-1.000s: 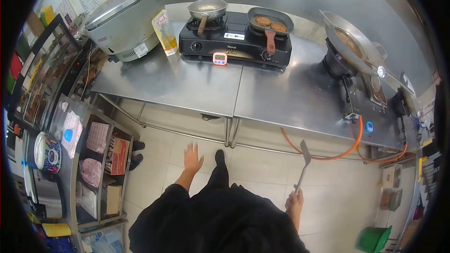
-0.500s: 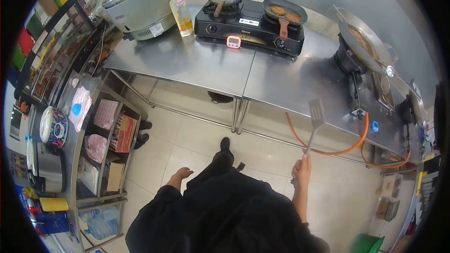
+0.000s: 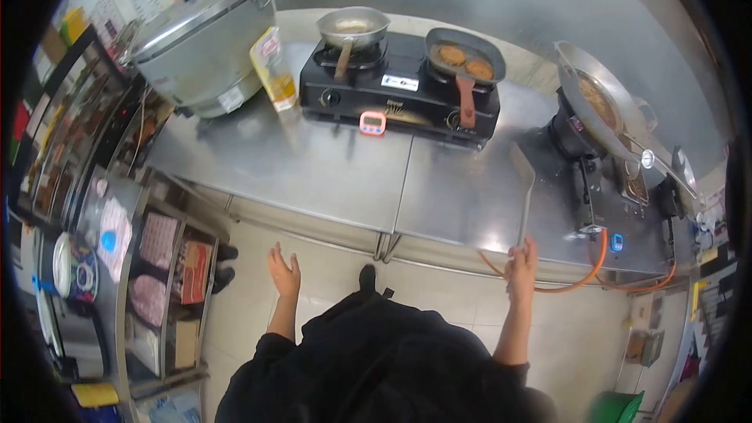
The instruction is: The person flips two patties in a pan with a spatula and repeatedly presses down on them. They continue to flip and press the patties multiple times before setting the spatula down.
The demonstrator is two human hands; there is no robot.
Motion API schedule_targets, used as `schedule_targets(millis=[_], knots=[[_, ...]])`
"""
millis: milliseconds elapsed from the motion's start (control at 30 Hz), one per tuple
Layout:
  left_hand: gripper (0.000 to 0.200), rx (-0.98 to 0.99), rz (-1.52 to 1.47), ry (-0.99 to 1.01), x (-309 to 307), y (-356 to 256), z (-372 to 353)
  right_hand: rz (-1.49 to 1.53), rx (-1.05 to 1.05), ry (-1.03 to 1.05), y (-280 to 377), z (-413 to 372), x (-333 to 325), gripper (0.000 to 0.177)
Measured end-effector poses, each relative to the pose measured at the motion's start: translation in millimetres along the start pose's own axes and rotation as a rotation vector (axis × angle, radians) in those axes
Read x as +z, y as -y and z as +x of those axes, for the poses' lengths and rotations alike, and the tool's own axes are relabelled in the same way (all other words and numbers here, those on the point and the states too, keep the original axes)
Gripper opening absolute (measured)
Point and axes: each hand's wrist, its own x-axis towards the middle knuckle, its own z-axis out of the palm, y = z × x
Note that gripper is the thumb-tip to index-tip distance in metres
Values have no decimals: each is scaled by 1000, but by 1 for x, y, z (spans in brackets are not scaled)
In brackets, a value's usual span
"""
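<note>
My right hand (image 3: 521,263) grips the handle of a metal spatula (image 3: 523,180), whose blade points up over the steel table (image 3: 329,168). My left hand (image 3: 283,269) hangs free above the floor, fingers spread, holding nothing. On the black two-burner stove (image 3: 399,82) sit a small pan (image 3: 352,25) on the left burner and a grey skillet (image 3: 464,48) with two browned patties on the right. The spatula blade is short of the skillet, below and right of its brown handle.
A large rice cooker (image 3: 196,43) and an oil pouch (image 3: 272,66) stand at the table's left. A pink timer (image 3: 372,123) lies before the stove. A wok (image 3: 595,102) sits on a burner at right, with an orange hose (image 3: 580,278) below. Shelves (image 3: 157,266) stand at left.
My view has come closer to the table. My right hand raised the spatula up over the table's surface. My left hand lifted and opened.
</note>
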Motion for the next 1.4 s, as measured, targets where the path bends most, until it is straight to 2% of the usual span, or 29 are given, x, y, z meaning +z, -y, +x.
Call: schedule_targets(millis=[100,167,233,333,433,633,1033,1233,1400], knots=[[59,111,-25,-157,-2,-35,68,-221,-157,-3,61,54,30,43],[63,241,19,-209,-5,-54,107,-513,-545,-58,77,100,48,45],[66,278,-2,-175,3,-62,140,-819,-543,-162,118,115,85,45],[70,312,45,-96,16,-69,163,-1034,-617,-206,132,164,114,42],[71,319,92,-58,24,-73,170,-1309,-569,-216,155,184,141,40],[72,316,73,-79,34,-63,172,-1459,-470,-145,170,206,171,37],[68,332,52,-117,34,-64,172,-1476,-550,-120,172,297,201,39],[66,317,51,-109,34,-65,172,-1429,-620,-93,190,280,207,38],[65,327,38,-125,34,-66,173,-1505,-625,-28,185,265,230,35]])
